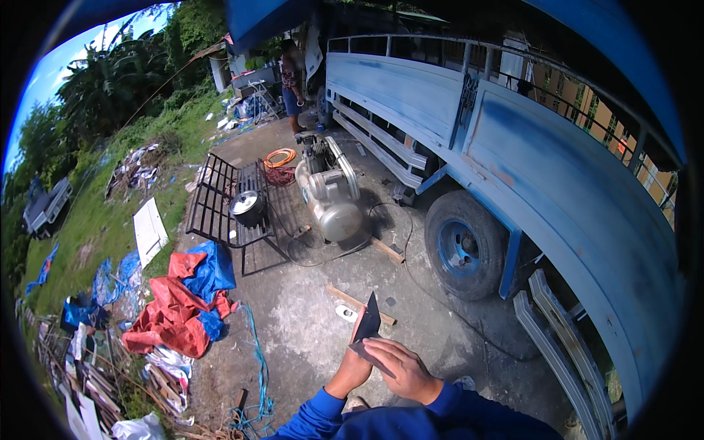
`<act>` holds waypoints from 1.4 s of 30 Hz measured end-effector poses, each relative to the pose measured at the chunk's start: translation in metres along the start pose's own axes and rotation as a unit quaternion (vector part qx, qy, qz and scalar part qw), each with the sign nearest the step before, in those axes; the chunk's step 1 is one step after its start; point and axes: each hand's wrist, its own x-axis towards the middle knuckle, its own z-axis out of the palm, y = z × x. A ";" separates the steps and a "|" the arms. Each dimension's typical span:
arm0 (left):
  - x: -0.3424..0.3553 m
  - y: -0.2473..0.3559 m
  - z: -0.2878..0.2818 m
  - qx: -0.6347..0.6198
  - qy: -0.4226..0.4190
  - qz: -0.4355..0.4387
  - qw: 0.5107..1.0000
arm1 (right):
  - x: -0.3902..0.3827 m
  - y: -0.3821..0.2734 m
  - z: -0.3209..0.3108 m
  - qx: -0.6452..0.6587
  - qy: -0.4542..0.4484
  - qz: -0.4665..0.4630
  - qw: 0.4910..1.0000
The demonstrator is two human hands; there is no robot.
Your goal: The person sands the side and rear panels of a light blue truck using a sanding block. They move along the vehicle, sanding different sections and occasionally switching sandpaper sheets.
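Observation:
A folded dark sheet (371, 320) with a pinkish face along its left side, perhaps abrasive paper, is held upright between my hands at the lower middle. My left hand (349, 374) grips it from below and the left, mostly behind it. My right hand (396, 368) is closed on its lower part, fingers bent over it. Just beyond them a wooden strip (342, 294) lies on the concrete, with a small white oval piece (346, 313) beside it.
A light blue truck (550, 169) runs along my right. Ahead stand an air compressor (339, 218), a metal bench (213, 205) with a pot (248, 209), and another person (290, 88). Red and blue tarps (165, 323), rope (253, 345) and scrap wood (95, 378) lie at left.

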 end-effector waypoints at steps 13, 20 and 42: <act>-0.012 0.020 0.037 0.016 -0.039 -0.013 0.999 | -0.023 0.047 -0.018 -0.001 0.074 0.126 0.989; -0.021 0.021 0.037 0.065 -0.056 -0.013 0.996 | -0.033 0.036 -0.019 0.023 0.081 0.164 0.983; -0.021 -0.017 0.011 -0.032 -0.074 -0.034 0.996 | -0.026 -0.013 -0.005 0.033 0.044 0.017 0.998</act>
